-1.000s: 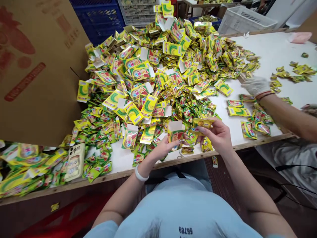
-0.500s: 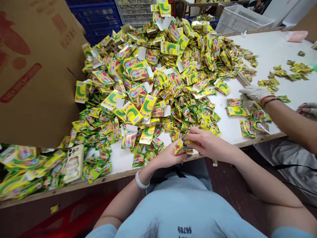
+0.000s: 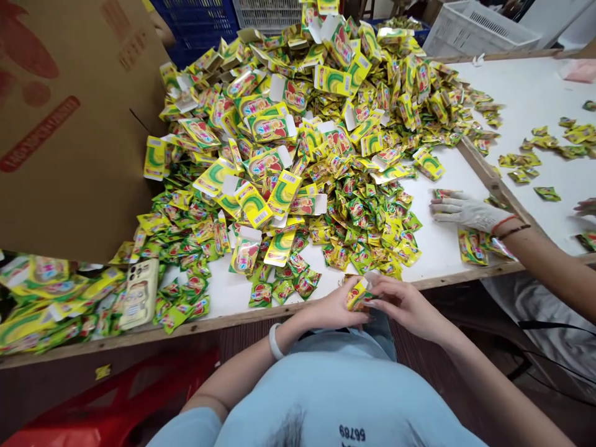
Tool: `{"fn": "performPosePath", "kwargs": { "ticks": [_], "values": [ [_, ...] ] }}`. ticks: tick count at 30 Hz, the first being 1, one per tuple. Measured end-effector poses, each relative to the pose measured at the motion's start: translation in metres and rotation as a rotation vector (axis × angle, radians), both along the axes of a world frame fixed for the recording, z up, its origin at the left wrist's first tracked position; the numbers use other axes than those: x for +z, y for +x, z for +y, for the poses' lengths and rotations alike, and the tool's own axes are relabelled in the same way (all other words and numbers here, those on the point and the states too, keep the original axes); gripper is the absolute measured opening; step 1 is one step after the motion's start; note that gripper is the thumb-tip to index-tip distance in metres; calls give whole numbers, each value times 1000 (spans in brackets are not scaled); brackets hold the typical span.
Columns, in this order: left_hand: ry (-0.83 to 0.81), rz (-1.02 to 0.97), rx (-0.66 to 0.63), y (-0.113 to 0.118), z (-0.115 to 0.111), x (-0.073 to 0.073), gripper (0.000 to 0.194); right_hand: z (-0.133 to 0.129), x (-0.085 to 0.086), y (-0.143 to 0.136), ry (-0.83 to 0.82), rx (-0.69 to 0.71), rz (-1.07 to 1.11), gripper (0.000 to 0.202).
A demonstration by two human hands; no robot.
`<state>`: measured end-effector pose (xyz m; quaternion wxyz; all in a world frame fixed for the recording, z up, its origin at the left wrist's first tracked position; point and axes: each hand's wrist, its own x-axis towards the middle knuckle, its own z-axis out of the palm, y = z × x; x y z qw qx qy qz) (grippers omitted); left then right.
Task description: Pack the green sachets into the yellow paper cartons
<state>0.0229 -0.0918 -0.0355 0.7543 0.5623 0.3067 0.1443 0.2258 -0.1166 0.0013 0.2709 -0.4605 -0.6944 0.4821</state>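
Our left hand [image 3: 336, 308] has its fingers curled around a small yellow box [image 3: 356, 295] by the desk's [image 3: 223, 288] near edge; our right hand [image 3: 406, 305] works at its pale flap [image 3: 371, 279], pinching or not, we cannot tell. We are probably closing the box; next calls for tucking that flap.

A small yellow carton [image 3: 357, 295] with some red print tilts in the left grip [image 3: 335, 307].

The left hand [image 3: 336, 307] grips a small yellow box [image 3: 356, 295], with the right hand [image 3: 406, 304] positioned at its flap end.
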Motion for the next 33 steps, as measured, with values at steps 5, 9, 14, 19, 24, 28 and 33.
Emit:
{"fn": "performPosePath", "kwargs": {
  "ticks": [5,9,14,19,24,28,33],
  "values": [
    [589,223,262,0,26,4,51,12,6,64,247,-462,-259,31],
    [898,753,429,-24,60,-10,35,33,7,84,490,-847,-887,39],
    [972,950,282,-28,73,-32,56,61,-31,-11,497,-264,-754,26],
    [929,787,294,-34,72,-35,33,75,-62,-46,306,-134,-680,15],
    [615,493,419,-45,68,-29,18,70,-67,-14,259,-255,-270,17],
    [532,355,386,-41,61,-20,27,62,-66,-20,252,-278,79,22],
    [547,307,333,-43,58,-6,35,67,-69,-32,472,-278,-61,12]
  ]
}}
